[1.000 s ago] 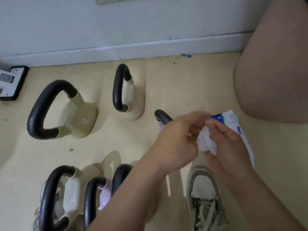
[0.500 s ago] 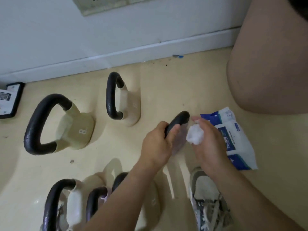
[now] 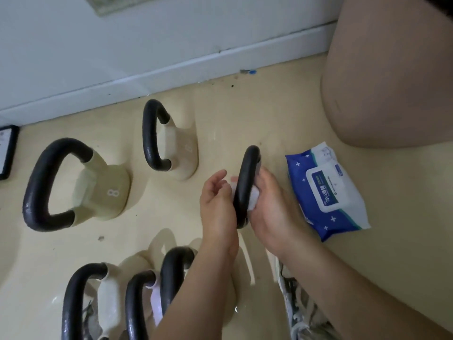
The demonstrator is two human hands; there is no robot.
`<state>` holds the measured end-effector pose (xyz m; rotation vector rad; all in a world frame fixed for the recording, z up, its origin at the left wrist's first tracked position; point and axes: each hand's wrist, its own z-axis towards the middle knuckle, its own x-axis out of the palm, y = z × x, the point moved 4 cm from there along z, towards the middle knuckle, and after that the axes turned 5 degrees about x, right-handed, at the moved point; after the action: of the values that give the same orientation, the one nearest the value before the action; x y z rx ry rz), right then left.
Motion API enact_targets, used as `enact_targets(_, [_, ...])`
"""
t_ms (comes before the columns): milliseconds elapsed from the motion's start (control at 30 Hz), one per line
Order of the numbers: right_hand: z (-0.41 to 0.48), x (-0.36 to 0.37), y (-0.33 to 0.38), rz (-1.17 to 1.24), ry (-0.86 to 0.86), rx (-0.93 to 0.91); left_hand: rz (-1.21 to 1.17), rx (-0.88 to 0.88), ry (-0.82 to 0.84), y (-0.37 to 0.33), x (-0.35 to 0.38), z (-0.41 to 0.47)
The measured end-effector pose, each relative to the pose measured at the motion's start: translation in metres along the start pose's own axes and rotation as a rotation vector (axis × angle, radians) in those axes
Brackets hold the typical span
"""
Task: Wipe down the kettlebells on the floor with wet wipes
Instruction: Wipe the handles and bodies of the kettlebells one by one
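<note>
- The left grip [image 3: 218,204], a bare hand, is just left of the handle [image 3: 242,192] of a kettlebell [image 3: 248,163]. Its fingers are loosely spread and hold nothing, and its palm faces the handle.
- Whether the heel of that hand touches the handle cannot be told.
- The right grip [image 3: 272,202], also a bare hand, is on the other side of the handle. Its fingers curl round a bunched white wipe [image 3: 253,204] and press it against the black bar.
- A bit of the wipe shows on the left side of the handle too, by the left fingers.
- This kettlebell is between the two hands, near the middle of the floor [image 3: 245,114]. Its handle is upright and seen almost edge-on, and the hands hide most of its body.
- A blue and white pack [image 3: 328,192] of wipes lies flat on the floor just right of the right grip, with its lid flap closed.
- A beige bell marked 8 [image 3: 105,190] with a black handle is to the left, well apart from the hands.
- A second beige bell [image 3: 182,153] is farther back, between the marked one and the one in hand.
- Three near bells [image 3: 107,300] crowd together at the lower left, partly behind the left forearm. The middle one looks pinkish.
- A grey laced shoe [image 3: 301,312] shows under the right forearm.
- A bare leg [image 3: 392,82] fills the upper right corner.
- A white skirting [image 3: 171,69] runs along the wall behind the bells.
</note>
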<state>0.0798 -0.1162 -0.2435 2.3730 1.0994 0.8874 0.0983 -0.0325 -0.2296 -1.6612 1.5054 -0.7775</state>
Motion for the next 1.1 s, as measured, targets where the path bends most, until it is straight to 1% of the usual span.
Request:
enact_targets(33, [0.0,0.002,-0.001,-0.107,0.008,-0.032,-0.025,-0.003,0.015,-0.001,0.0,-0.001])
enact_targets(100, [-0.01,0.0,-0.009,-0.383,0.036,-0.185,-0.049,-0.02,0.028,-0.002,-0.001,-0.001])
enact_targets(200, [-0.03,-0.018,-0.028,-0.782,0.185,-0.444,-0.035,-0.019,0.022,-0.001,-0.001,0.003])
enact_targets(267, [-0.021,-0.035,-0.039,-1.208,0.238,-0.556,-0.034,-0.025,0.013,-0.002,-0.001,0.002])
enact_targets(300, [-0.013,-0.043,-0.043,-1.457,0.214,-0.62,-0.038,-0.024,0.011,-0.003,-0.001,0.001])
enact_targets(334, [-0.006,-0.049,-0.043,-1.656,0.18,-0.697,-0.043,-0.026,0.011,-0.003,-0.001,0.0])
enact_targets(367, [0.001,-0.054,-0.04,-1.79,0.157,-0.768,-0.05,-0.028,0.013,-0.003,-0.001,-0.001])
enact_targets(434, [0.011,-0.058,-0.03,-1.953,0.191,-0.846,-0.054,-0.028,0.022,-0.005,0.0,-0.002])
enact_targets(501, [0.021,-0.059,-0.018,-2.014,0.23,-0.938,-0.014,-0.021,0.038,-0.005,0.001,-0.002])
enact_targets(568, [0.022,-0.055,-0.009,-1.938,0.208,-1.028,0.026,-0.01,0.055,-0.005,0.002,-0.001])
enact_targets(601, [0.019,-0.053,-0.008,-1.829,0.182,-1.043,0.033,-0.004,0.062,-0.005,0.002,-0.001])
enact_targets(634, [0.015,-0.052,-0.01,-1.667,0.166,-1.018,0.03,0.0,0.067,-0.005,0.002,0.0])
enact_targets(668, [0.011,-0.05,-0.012,-1.463,0.167,-0.914,0.026,0.005,0.07,-0.005,0.002,0.0])
enact_targets(768, [0.007,-0.037,-0.014,-0.784,0.167,-0.354,0.046,0.034,0.07,-0.005,0.003,0.0])
enact_targets(801, [0.009,-0.033,-0.014,-0.624,0.132,-0.24,0.052,0.04,0.074,-0.005,0.003,-0.001])
enact_targets(868, [0.014,-0.027,-0.009,-0.337,0.033,-0.094,0.062,0.042,0.09,-0.005,0.004,-0.004])
enact_targets(935, [0.021,-0.027,0.006,-0.079,-0.095,-0.054,0.093,0.048,0.12,-0.005,0.005,-0.006])
enact_targets(968, [0.025,-0.029,0.017,-0.005,-0.159,-0.062,0.124,0.054,0.13,-0.004,0.005,-0.007])
enact_targets(1102, [0.042,-0.04,0.053,0.117,-0.303,-0.079,0.259,0.102,0.132,0.001,0.006,-0.009])
